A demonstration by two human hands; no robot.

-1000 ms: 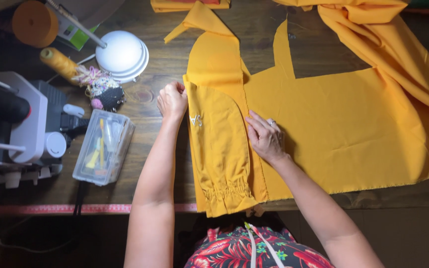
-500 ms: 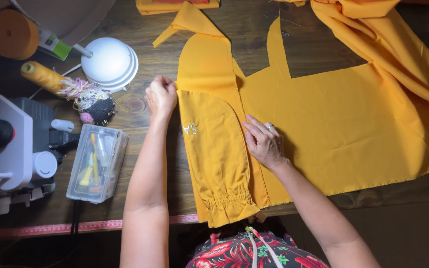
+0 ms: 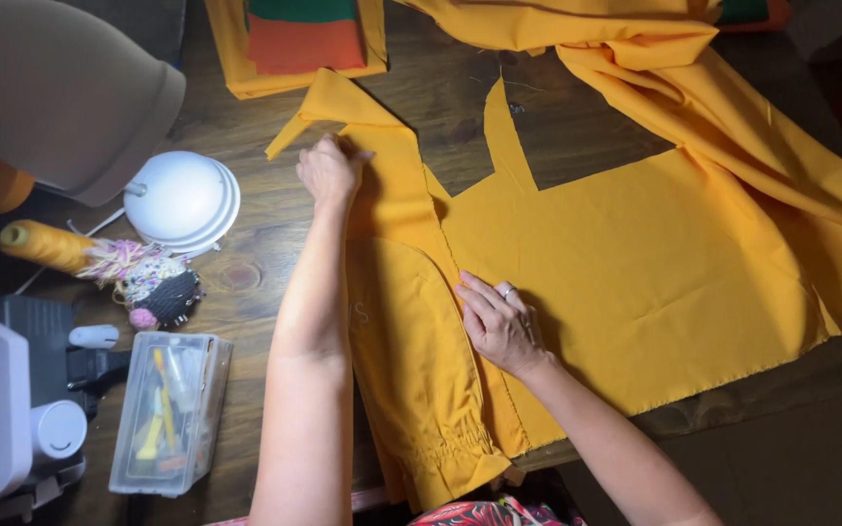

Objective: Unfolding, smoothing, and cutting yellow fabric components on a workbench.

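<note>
Yellow fabric pieces [image 3: 655, 253] lie spread on a dark wooden table [image 3: 255, 224]. A sleeve piece with a gathered cuff [image 3: 421, 390] lies on top at the near edge. My left hand [image 3: 328, 170] rests at the far left edge of the yellow cloth, fingers curled on it. Flat on the fabric beside the sleeve's curved seam lies my right hand [image 3: 499, 321], fingers spread, a ring on one finger.
A white lamp base [image 3: 182, 200] and its beige shade [image 3: 51, 88] stand at the left. A yellow thread cone [image 3: 46, 245], a pincushion [image 3: 163, 292], a clear plastic box of tools [image 3: 170, 414] and a sewing machine [image 3: 2, 409] crowd the left side. Folded cloth [image 3: 304, 34] lies at the back.
My left hand has slid farther up the left edge of the yellow cloth, away from me. My right hand has stayed pressed on the fabric. The view has tilted forward.
</note>
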